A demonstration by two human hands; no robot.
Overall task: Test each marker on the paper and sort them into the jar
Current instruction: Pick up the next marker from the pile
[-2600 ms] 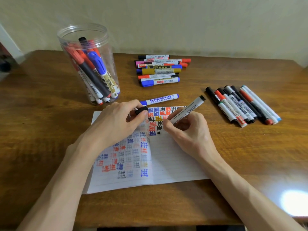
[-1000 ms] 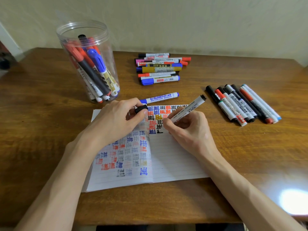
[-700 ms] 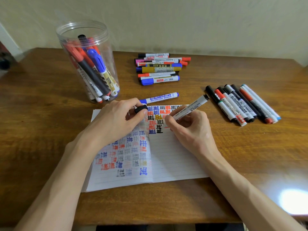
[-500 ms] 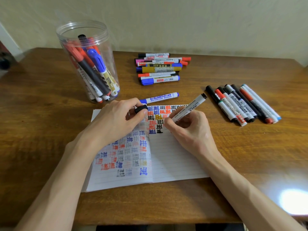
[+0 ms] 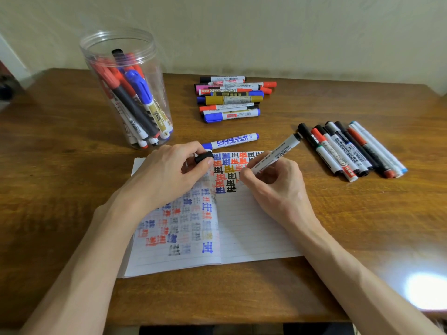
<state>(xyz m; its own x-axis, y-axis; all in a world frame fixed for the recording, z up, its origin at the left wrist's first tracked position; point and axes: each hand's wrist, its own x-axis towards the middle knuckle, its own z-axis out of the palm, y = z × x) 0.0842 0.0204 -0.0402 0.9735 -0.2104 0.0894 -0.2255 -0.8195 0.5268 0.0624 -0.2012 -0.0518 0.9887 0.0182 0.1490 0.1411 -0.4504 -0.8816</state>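
My right hand point(image 5: 275, 187) grips a white-barrelled black marker point(image 5: 281, 152), tip down on the lined paper point(image 5: 251, 233) beside rows of coloured test marks. The tip itself is hidden behind my fingers. My left hand point(image 5: 167, 175) rests on the paper's left page and pinches the marker's black cap point(image 5: 203, 156). A clear plastic jar point(image 5: 128, 88) with several markers inside stands at the back left. A blue whiteboard marker point(image 5: 232, 140) lies just beyond the paper.
A pile of several markers point(image 5: 231, 99) lies at the back centre of the wooden table point(image 5: 60, 165). Another row of several markers point(image 5: 350, 151) lies to the right of the paper. A bright glare spot point(image 5: 425, 290) shows at the near right.
The black mark on the paper has grown from a small stroke into a full character. My right hand shifted slightly with the marker; my left hand stayed put with the cap.
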